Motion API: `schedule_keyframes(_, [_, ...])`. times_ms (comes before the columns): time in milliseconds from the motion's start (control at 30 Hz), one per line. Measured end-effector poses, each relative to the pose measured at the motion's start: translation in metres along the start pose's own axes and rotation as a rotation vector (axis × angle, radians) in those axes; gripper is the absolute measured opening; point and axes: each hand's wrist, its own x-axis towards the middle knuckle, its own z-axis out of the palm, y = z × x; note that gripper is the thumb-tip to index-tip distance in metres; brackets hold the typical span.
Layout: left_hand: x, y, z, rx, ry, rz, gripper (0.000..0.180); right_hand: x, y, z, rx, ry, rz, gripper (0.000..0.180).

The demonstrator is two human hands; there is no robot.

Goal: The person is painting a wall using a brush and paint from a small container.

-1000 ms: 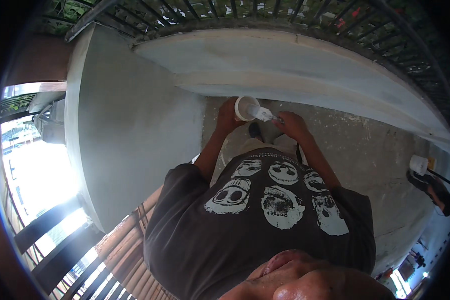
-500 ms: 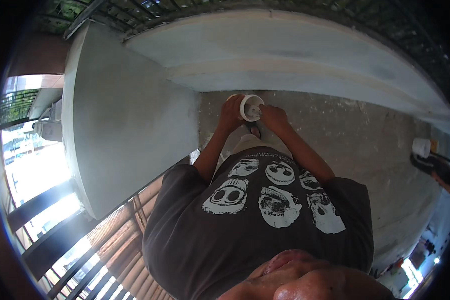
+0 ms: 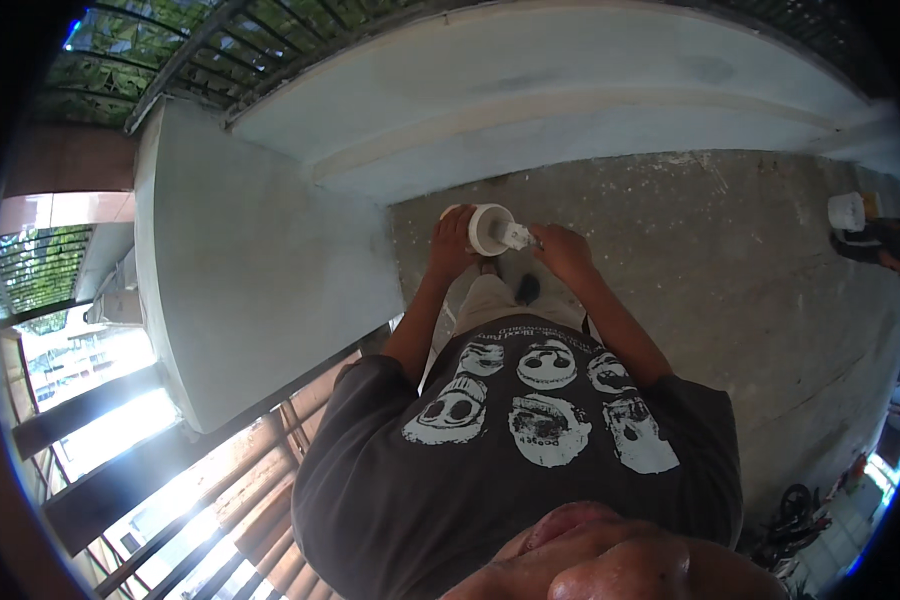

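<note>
A white round tub [image 3: 487,238] is tipped on its side toward the right, with my left hand [image 3: 454,243] wrapped around its left wall. At the tub's mouth is a small hand tool [image 3: 516,236] with a white-coated head; whether it is a brush or a putty knife cannot be made out. My right hand [image 3: 566,252] is closed around the tool's handle, just right of the tub. Both hands are held out in front of my body, above the floor. The inside of the tub is partly hidden by the tool.
A low pale wall [image 3: 530,125] runs along the far side, under a dark railing [image 3: 260,45]. To the left stands a wide pale block [image 3: 260,270]. The grey floor [image 3: 690,290] has white specks. At the far right another person's arm [image 3: 860,245] is near a white bucket [image 3: 846,212].
The tool's white head has come up out of the tub to its mouth, with my right hand moving slightly right and down. The view has shifted a little.
</note>
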Motion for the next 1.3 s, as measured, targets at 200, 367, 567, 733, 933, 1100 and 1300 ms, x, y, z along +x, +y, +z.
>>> schedule_keyframes(200, [-0.012,-0.001,-0.006,0.000,0.002,-0.029,0.100,-0.017,0.004,-0.005,-0.028,0.058,-0.014,0.025])
schedule_keyframes(367, [-0.014,-0.014,-0.012,-0.035,-0.011,-0.062,0.103,-0.021,-0.005,-0.025,0.020,0.052,-0.012,0.025])
schedule_keyframes(567, [-0.028,-0.035,-0.032,-0.025,0.016,-0.137,0.106,-0.013,-0.022,-0.032,0.142,0.099,-0.088,0.024])
schedule_keyframes(733, [-0.044,-0.038,-0.045,0.026,0.071,-0.157,0.105,0.007,-0.038,-0.016,0.476,-0.172,-0.096,0.027])
schedule_keyframes(933, [-0.057,-0.021,-0.052,0.009,0.144,-0.141,0.106,0.014,-0.039,0.008,0.657,-0.430,0.205,0.037])
schedule_keyframes(1100, [-0.065,-0.017,-0.056,0.078,0.109,-0.141,0.103,0.008,-0.020,0.009,0.786,-0.496,0.305,0.036])
schedule_keyframes(1300, [-0.057,-0.012,-0.051,0.074,0.128,-0.143,0.102,-0.003,0.004,-0.004,0.815,-0.484,0.335,0.036])
